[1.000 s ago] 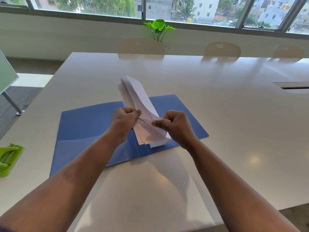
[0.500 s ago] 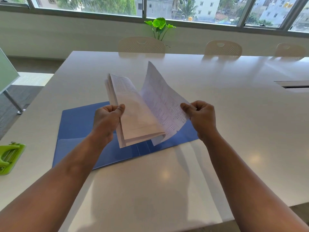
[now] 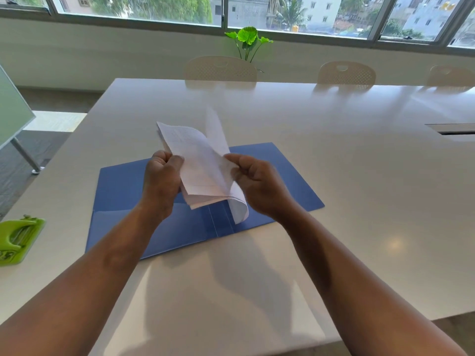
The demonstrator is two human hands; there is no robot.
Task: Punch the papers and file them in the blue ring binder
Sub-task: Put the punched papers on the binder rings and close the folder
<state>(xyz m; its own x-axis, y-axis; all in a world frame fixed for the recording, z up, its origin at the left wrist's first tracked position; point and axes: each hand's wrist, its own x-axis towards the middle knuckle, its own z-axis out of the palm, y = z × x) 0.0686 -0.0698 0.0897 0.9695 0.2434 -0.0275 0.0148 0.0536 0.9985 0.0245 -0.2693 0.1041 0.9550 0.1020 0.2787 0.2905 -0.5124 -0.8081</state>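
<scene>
A stack of white printed papers (image 3: 200, 168) is held upright above the open blue binder (image 3: 123, 191), which lies flat on the white table. My left hand (image 3: 160, 183) grips the stack's left edge. My right hand (image 3: 257, 186) pinches a loose sheet on the right side; that sheet bends and its lower corner curls down toward the binder's spine. A green hole punch (image 3: 18, 238) sits at the table's left edge, well away from both hands.
The large white table (image 3: 359, 176) stretches far to the right and back. Three beige chairs (image 3: 220, 69) stand along its far side, with a green plant (image 3: 248, 39) behind. A slot (image 3: 452, 129) is cut into the table at the right.
My right hand has come back in toward the stack with the sheet it had pulled out to the right. The sheet now curls against the stack. The papers sit lower.
</scene>
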